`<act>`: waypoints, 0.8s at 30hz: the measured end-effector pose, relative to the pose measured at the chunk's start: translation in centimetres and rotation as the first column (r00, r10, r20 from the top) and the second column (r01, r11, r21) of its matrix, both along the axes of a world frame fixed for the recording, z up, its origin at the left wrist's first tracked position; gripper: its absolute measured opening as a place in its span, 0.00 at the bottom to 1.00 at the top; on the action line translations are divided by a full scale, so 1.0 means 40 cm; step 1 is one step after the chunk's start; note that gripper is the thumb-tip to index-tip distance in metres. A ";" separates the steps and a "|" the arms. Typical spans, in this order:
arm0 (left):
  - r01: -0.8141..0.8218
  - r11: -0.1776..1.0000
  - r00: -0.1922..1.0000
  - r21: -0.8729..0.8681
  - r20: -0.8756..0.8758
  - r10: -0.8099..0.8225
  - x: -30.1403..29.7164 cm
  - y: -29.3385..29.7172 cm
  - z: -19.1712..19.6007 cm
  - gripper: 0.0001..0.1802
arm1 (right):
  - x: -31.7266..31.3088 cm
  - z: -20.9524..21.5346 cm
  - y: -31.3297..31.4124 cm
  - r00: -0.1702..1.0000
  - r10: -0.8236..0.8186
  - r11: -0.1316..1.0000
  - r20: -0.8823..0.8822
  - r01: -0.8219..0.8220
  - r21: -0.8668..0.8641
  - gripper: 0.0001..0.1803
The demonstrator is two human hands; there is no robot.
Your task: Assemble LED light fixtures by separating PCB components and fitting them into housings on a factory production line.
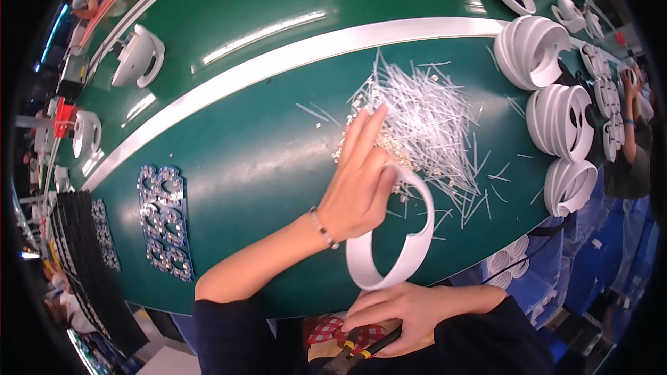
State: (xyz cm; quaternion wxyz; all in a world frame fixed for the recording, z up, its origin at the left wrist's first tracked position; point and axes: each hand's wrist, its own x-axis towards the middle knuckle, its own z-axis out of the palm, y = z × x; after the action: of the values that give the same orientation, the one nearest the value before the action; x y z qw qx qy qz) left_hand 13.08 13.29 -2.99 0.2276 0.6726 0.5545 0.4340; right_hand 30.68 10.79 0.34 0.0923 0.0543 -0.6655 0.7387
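Note:
My left hand (358, 191) reaches over the green table, index and middle fingers stretched out to the edge of a heap of small cream-coloured pieces (392, 144). Behind its thumb and palm passes a white plastic ring (422, 236), partly hidden by the hand. The ring's lower edge meets my right hand (399, 309); whether those fingers grip it I cannot tell. In the right hand, close to my body, are cutting pliers (358, 351) with black and yellow handles. A large heap of thin white strips (431, 114) lies just beyond the left hand.
Stacked white rings (556, 121) stand along the right side. Blue circuit boards (165, 222) lie on the left. Past a pale raised strip (306, 48), white round housings (139, 55) sit on another green surface. A person's arm (629, 121) shows at the far right.

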 end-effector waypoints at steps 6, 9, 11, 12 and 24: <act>-0.219 0.973 0.907 0.077 0.384 0.174 -0.109 -0.006 0.030 0.13 | 0.025 0.004 0.024 0.998 -0.064 0.997 -0.029 0.063 -0.033 0.26; -0.317 0.937 0.811 -0.147 0.470 0.348 -0.224 -0.110 0.091 0.11 | 0.007 0.003 0.057 0.998 -0.052 0.998 -0.023 0.051 -0.030 0.26; -0.440 0.866 0.844 -0.236 0.222 0.489 -0.281 -0.165 0.124 0.08 | -0.014 0.003 0.078 0.999 -0.028 0.999 -0.016 0.029 0.029 0.26; -0.483 0.836 0.838 -0.261 0.138 0.528 -0.301 -0.177 0.127 0.09 | -0.020 0.006 0.086 1.000 -0.013 0.999 -0.023 0.014 0.035 0.26; -0.351 0.799 0.683 -0.489 0.450 0.575 -0.351 -0.203 0.117 0.22 | -0.072 0.011 0.057 0.986 -0.163 0.477 -0.035 0.110 0.872 0.32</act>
State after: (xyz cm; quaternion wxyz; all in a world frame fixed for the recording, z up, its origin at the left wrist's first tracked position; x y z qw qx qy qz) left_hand -0.94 5.18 1.70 0.3852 0.2878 0.6828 0.5500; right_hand 27.79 13.07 0.79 0.0932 0.0208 -0.9515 0.2924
